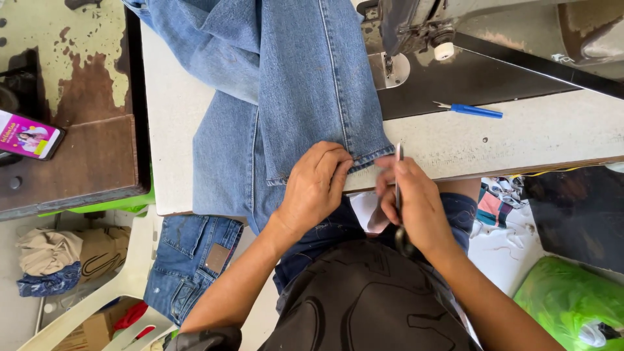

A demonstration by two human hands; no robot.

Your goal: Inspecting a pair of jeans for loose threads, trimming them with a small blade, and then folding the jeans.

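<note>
A pair of light blue jeans (292, 84) lies across the white sewing table (552, 133), one leg's hem at the table's near edge. My left hand (313, 188) pinches that hem (364, 158) between thumb and fingers. My right hand (416, 205) sits just right of the hem and grips a pair of scissors (398, 188), blades pointing up toward the hem's corner, dark handles low in my palm.
A sewing machine (422, 32) stands at the back right, with a blue seam ripper (474, 110) on the table. A phone with a lit screen (29, 136) lies on the worn brown surface at left. More jeans (192, 260) hang below, beside a white plastic chair (123, 286).
</note>
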